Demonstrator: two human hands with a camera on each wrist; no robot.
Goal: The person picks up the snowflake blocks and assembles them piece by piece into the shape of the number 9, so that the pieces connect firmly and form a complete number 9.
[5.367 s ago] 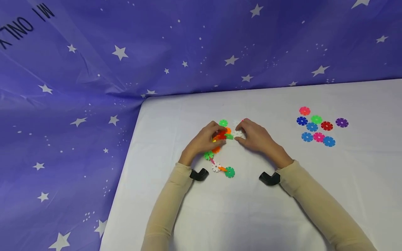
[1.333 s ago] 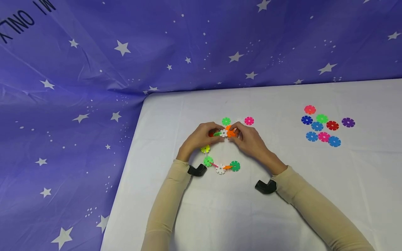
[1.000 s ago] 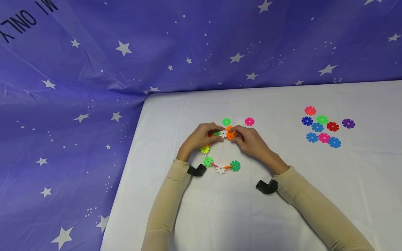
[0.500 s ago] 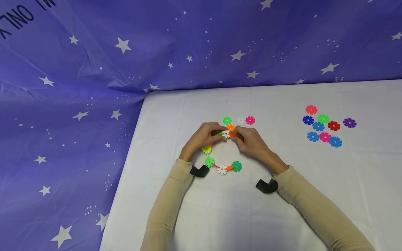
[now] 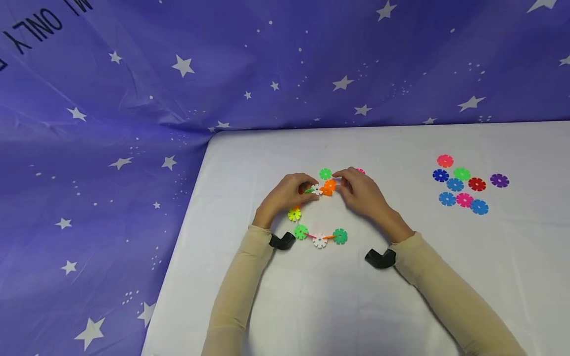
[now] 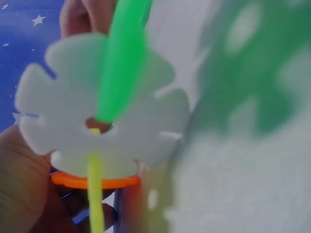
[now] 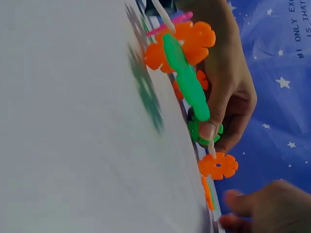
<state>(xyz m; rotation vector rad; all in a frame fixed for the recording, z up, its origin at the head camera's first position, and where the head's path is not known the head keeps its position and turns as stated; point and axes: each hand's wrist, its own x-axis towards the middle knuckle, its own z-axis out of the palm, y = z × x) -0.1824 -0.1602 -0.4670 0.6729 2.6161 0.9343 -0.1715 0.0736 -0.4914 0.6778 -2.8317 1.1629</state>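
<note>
My left hand pinches a white snowflake building disc, part of a chain of notched plastic discs. In the right wrist view, an orange disc is slotted onto the end of that white one. A green disc stands edge-on further back along the chain. From the left hand the chain curves down through a yellow disc and a white disc to a dark green disc. My right hand is just right of the orange end, fingers apart and holding nothing, partly covering a pink disc.
Behind the hands lies a loose light green disc, with a loose orange disc nearer. Several loose discs, among them a purple disc and a red disc, lie at the right of the white table. A starry purple cloth hangs behind.
My right hand has let go of the orange disc and moved right and slightly away, over the loose white and pink discs. The left hand keeps its hold on the chain.
</note>
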